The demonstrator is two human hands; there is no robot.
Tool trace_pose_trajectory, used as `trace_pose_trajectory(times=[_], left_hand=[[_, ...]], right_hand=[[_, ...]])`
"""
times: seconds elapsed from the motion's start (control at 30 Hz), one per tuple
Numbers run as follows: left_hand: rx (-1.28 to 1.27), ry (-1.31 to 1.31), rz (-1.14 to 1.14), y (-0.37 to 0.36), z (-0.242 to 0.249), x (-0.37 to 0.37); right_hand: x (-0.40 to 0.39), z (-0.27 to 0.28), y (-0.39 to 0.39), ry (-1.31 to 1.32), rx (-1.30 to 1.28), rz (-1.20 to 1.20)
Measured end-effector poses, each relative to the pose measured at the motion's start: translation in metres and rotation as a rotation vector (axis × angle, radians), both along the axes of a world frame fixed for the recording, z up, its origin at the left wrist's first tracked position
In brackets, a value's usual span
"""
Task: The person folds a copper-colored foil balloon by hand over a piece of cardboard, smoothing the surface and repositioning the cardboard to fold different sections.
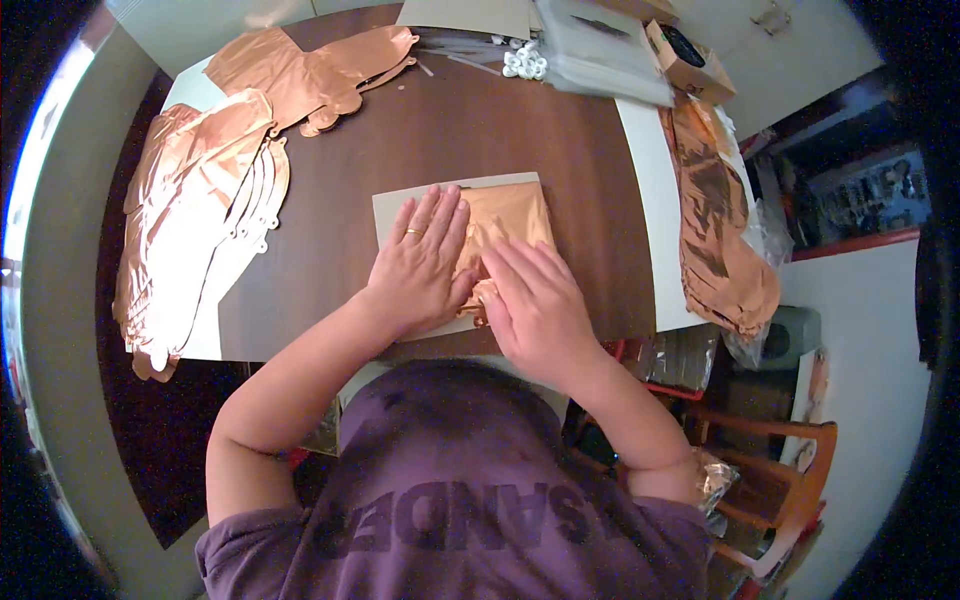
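Note:
A copper-coloured foil balloon [515,205], folded flat, lies on a grey cardboard sheet [388,207] near the table's front edge. My left hand [425,258] rests palm down over the left part of the foil and the card, its fingers straight and a ring on one of them. On the foil's lower right part lies my right hand [537,308], fingers stretched out and slanting to the left. Both hands are open and press on the foil without gripping it. Wrinkled foil shows between them; the part under the palms is hidden.
Flat foil balloons [190,220] are piled at the left, with more foil [300,75] behind. Clear plastic bags [605,50], small white rings [525,60] and a small cardboard box [690,60] stand at the back. Another foil stack [715,220] lies right, above a wooden chair [790,490].

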State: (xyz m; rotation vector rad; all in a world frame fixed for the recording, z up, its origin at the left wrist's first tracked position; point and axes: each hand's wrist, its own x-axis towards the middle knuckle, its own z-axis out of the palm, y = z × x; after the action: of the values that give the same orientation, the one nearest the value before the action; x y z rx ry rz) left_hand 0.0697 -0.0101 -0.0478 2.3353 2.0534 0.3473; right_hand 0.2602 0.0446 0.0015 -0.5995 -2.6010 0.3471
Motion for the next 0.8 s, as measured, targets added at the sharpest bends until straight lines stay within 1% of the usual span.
trace_pose_trajectory(times=[0.07,0.13,0.17,0.23,0.33,0.37,0.67,0.77,0.8], left_hand=[[0.011,0.029,0.003,0.001,-0.001,0.0],[0.001,0.038,0.006,0.002,0.0,0.002],[-0.011,0.088,0.014,0.003,-0.005,0.002],[0.014,0.066,0.006,0.003,-0.002,0.002],[0.027,0.019,0.006,0.001,0.001,0.001],[0.027,-0.001,0.0,0.001,0.002,0.002],[-0.012,-0.004,0.0,0.0,0.007,0.002],[-0.019,-0.02,0.006,0.0,0.006,0.0],[-0.019,-0.055,0.002,0.0,0.007,-0.002]], right_hand=[[-0.022,-0.004,0.007,0.017,-0.016,-0.033],[-0.039,-0.02,0.017,0.009,0.001,-0.06],[-0.041,-0.027,0.023,-0.055,0.003,-0.091],[-0.045,-0.039,0.032,-0.178,0.007,-0.142],[-0.033,-0.041,0.04,-0.266,0.058,-0.159],[-0.029,-0.04,0.042,-0.335,0.023,-0.181],[-0.014,-0.036,0.046,-0.393,0.026,-0.206],[-0.013,-0.04,0.047,-0.352,0.033,-0.198],[-0.013,-0.038,0.048,-0.339,-0.001,-0.195]])
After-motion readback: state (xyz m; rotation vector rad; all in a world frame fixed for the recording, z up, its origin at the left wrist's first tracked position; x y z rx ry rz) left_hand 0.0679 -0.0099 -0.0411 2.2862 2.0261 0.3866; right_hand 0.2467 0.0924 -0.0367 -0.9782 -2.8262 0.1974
